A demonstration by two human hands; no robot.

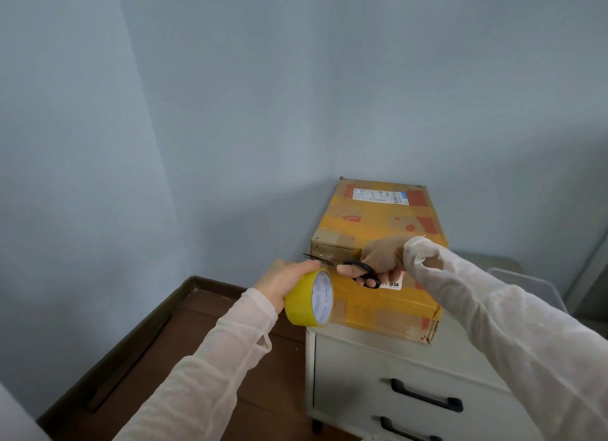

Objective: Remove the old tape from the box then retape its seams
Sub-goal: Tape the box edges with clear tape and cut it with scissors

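Tape roll (307, 304): yellow, left hand (279, 281) curled round it, at the near-left corner of the box (378, 217).
Scissors (330, 262): long axis level, tips pointing left, just above the roll.
Right hand (383, 259): grip closed through the black handles.
Box: on white drawer unit (362, 358), behind the 2 hands.
Cut: likely falls between roll and box; the strip itself is too faint to see.

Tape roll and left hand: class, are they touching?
Touching. The head view shows the left hand wrapped over the top of the yellow tape roll, with no gap.
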